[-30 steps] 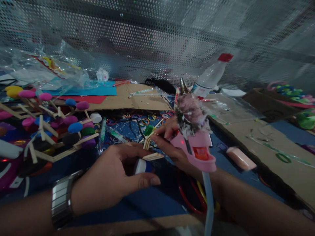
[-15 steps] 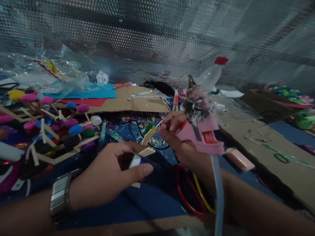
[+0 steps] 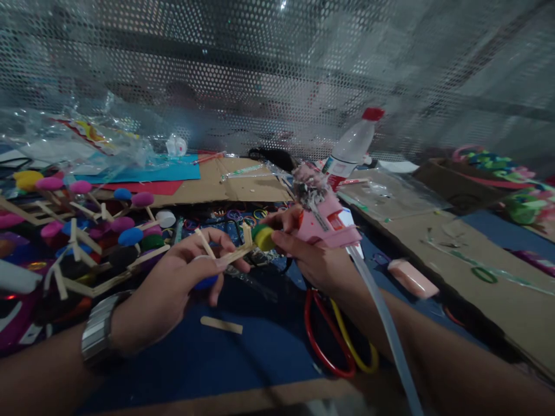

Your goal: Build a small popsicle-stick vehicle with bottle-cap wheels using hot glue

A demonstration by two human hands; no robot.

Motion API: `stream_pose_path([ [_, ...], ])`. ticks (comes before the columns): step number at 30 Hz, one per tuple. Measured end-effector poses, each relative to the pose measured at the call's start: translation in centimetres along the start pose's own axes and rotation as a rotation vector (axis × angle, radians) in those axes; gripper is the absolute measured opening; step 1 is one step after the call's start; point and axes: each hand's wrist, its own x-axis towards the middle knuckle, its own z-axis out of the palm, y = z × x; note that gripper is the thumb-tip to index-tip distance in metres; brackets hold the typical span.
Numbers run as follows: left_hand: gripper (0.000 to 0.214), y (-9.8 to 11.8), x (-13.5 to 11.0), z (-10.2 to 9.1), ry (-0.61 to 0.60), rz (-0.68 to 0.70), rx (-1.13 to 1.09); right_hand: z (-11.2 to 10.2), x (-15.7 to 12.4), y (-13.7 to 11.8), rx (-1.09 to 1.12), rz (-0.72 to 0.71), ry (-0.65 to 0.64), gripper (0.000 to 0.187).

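- L hand: thumb & fingers clamped on wooden stick frame; part of frame hidden by fingers.
- Frame: betw. the 2 hands, far end at grn/yel. disc; exact join hard to make out.
- R hand: thumb & fingertips closed on disc; some fingers hidden.
- Pink glue gun: against R hand, grip unclear; nozzle end under grey fluff, tip n/v; clear glue stick from rear, cut off at btm. edge.
- Blue item: under L hand, mostly hidden.
- Loose stick: on blue surface, nr L hand.
- Red loop & yel. loop: partly under R forearm.
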Motion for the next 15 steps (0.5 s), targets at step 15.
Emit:
stream_pose_path([
  [15,0.046,-0.09,0.16,0.10,0.179,0.066,-0.111,0.44,-0.50,-0.07,0.042,-0.004,0.033,0.037],
])
